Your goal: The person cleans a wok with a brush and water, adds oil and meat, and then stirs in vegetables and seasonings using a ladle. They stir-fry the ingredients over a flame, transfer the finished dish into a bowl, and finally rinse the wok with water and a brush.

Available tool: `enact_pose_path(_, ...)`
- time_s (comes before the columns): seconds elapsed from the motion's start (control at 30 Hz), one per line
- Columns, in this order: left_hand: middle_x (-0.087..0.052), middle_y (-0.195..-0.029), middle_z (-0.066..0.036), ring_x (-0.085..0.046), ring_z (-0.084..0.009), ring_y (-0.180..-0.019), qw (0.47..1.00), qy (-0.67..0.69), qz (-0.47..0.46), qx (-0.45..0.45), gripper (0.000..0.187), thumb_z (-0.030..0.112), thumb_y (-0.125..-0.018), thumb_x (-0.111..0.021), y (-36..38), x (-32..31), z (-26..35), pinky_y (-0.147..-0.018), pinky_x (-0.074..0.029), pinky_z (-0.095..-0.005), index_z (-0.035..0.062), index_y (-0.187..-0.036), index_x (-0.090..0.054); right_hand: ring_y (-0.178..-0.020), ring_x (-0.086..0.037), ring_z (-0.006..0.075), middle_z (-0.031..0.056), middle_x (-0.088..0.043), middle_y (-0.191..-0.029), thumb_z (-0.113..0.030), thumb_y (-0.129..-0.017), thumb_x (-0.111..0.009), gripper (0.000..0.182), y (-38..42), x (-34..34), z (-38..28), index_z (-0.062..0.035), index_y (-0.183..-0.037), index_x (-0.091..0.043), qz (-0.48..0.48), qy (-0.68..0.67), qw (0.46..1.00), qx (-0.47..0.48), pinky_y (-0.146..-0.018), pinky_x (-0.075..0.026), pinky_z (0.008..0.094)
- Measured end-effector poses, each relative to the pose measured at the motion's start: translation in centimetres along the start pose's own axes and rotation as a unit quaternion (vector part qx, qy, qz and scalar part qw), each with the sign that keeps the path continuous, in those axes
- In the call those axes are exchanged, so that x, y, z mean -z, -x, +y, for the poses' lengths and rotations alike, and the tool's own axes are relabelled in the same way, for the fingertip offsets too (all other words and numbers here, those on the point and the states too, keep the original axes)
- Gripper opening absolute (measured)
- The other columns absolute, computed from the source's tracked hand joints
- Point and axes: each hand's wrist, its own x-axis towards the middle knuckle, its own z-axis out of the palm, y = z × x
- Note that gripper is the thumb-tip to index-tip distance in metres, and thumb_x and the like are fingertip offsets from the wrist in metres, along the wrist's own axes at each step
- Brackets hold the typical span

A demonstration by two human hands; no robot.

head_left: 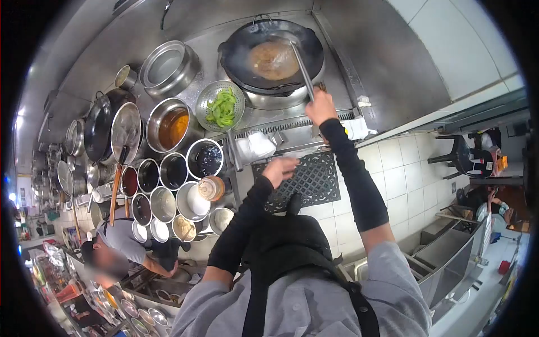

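Observation:
A black wok [233, 64] sits over the burner with brown, steaming liquid [275, 60] in it. My right hand [321, 106] is closed around the metal handle of a ladle [303, 70], whose head lies at the wok's far side, partly lost in liquid and steam. My left hand [279, 171] hovers in front of the stove's edge with its fingers stretched out and nothing visible in them. Left of the wok, a perforated strainer [240, 90] holds cut green vegetables [223, 106]; its handle points down toward my left hand.
Several metal pots of sauces and seasonings stand at left, among them a pot with orange oil [175, 128] and a pot of dark liquid [205, 159]. A white cloth [259, 145] lies on the stove's front ledge. Another person [126, 241] bends at lower left. A black mat [314, 180] covers the floor.

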Motion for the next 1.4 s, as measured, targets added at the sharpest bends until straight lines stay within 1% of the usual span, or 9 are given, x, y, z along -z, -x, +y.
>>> enact_pose_path(0.17,-0.065,-0.121,-0.008,-0.054,-0.0238,-0.119,0.964,-0.059,0.224,0.131,0.047,0.02,-0.082,-0.073,-4.6,2.5,-8.6,-0.099,-0.043,-0.0425,0.0021,-0.124,-0.062,-0.092,-0.063,0.0498,0.0321,-0.066,-0.092,-0.008,-0.073,-0.061,0.024,-6.3,-1.5,1.6,0.0072,-0.091,-0.065,-0.095,0.03,0.995,-0.028,-0.085,-0.052,0.0533)
enact_pose_path(0.37,-0.056,-0.131,-0.019,-0.054,-0.0357,-0.122,0.879,-0.191,0.428,-0.09,0.082,0.037,-0.071,-0.083,-16.5,8.4,-19.6,-0.101,-0.046,-0.0412,-0.0005,-0.136,-0.05,-0.084,-0.067,0.0456,0.0325,-0.065,-0.084,-0.008,-0.079,-0.061,0.021,-4.0,1.7,0.4,0.0067,-0.094,-0.062,-0.165,-0.071,0.984,-0.015,-0.079,-0.053,0.0512)
enact_pose_path(0.7,-0.062,-0.127,-0.022,-0.053,-0.0387,-0.126,0.833,-0.457,0.286,0.124,0.079,0.065,-0.077,-0.069,-21.2,7.9,-18.5,-0.103,-0.039,-0.0551,-0.0008,-0.12,-0.064,-0.059,-0.069,0.0352,0.029,-0.065,-0.071,-0.009,-0.086,-0.058,0.022,-11.0,1.8,-0.6,0.0128,-0.087,-0.059,-0.226,-0.019,0.971,-0.078,-0.056,-0.058,0.0449)
enact_pose_path(0.83,-0.063,-0.126,-0.02,-0.052,-0.0362,-0.128,0.815,-0.496,0.268,0.137,0.077,0.061,-0.072,-0.075,-14.1,3.6,-11.2,-0.109,-0.032,-0.0593,0.001,-0.119,-0.066,-0.044,-0.053,0.0178,0.0088,-0.056,-0.064,-0.016,-0.095,-0.058,0.024,-10.3,1.3,-0.3,0.0058,-0.086,-0.063,-0.32,-0.471,0.729,-0.38,-0.04,-0.044,0.0341)
enact_pose_path(0.97,-0.068,-0.117,-0.015,-0.058,-0.0334,-0.121,0.781,-0.536,0.288,0.139,0.061,0.057,-0.075,-0.072,-12.0,3.8,-11.3,-0.105,-0.034,-0.0607,0.0048,-0.107,-0.07,-0.053,-0.046,0.0068,0.0033,-0.054,-0.084,-0.018,-0.101,-0.053,0.027,-9.2,-1.2,3.9,0.0024,-0.118,-0.055,-0.318,-0.788,0.281,-0.446,-0.041,-0.037,0.0227)
enact_pose_path(1.1,-0.067,-0.119,-0.016,-0.06,-0.035,-0.118,0.796,-0.503,0.297,0.161,0.055,0.048,-0.075,-0.073,-11.6,5.9,-13.0,-0.107,-0.034,-0.0625,0.0064,-0.111,-0.07,-0.053,-0.044,0.0053,0.002,-0.05,-0.084,-0.018,-0.103,-0.051,0.031,-8.1,0.9,4.3,0.0023,-0.125,-0.048,-0.334,-0.781,0.255,-0.462,-0.042,-0.039,0.022)
enact_pose_path(1.2,-0.065,-0.123,-0.018,-0.061,-0.0367,-0.118,0.808,-0.486,0.278,0.184,0.057,0.047,-0.074,-0.075,-10.9,5.5,-11.2,-0.106,-0.039,-0.06,0.006,-0.113,-0.069,-0.049,-0.044,0.0044,0.0024,-0.05,-0.077,-0.018,-0.101,-0.054,0.027,-10.3,0.0,4.8,0.0049,-0.115,-0.054,-0.32,-0.772,0.261,-0.483,-0.037,-0.037,0.0207)
enact_pose_path(1.3,-0.066,-0.121,-0.02,-0.061,-0.0382,-0.118,0.773,-0.529,0.297,0.187,0.064,0.053,-0.075,-0.075,-10.1,3.3,-8.8,-0.101,-0.044,-0.0554,0.0038,-0.115,-0.068,-0.046,-0.047,0.0105,0.0044,-0.053,-0.07,-0.014,-0.097,-0.06,0.018,-12.0,2.6,4.2,0.0027,-0.09,-0.058,-0.342,-0.526,0.687,-0.367,-0.037,-0.04,0.0273)
enact_pose_path(1.4,-0.062,-0.128,-0.022,-0.06,-0.0386,-0.119,0.811,-0.441,0.343,0.175,0.067,0.057,-0.081,-0.07,-8.1,2.6,-7.4,-0.102,-0.046,-0.0507,0.001,-0.117,-0.066,-0.043,-0.055,0.017,0.0115,-0.059,-0.067,-0.011,-0.091,-0.062,0.016,-12.9,5.1,6.1,0.0024,-0.083,-0.057,-0.348,-0.317,0.859,-0.201,-0.035,-0.045,0.0359)
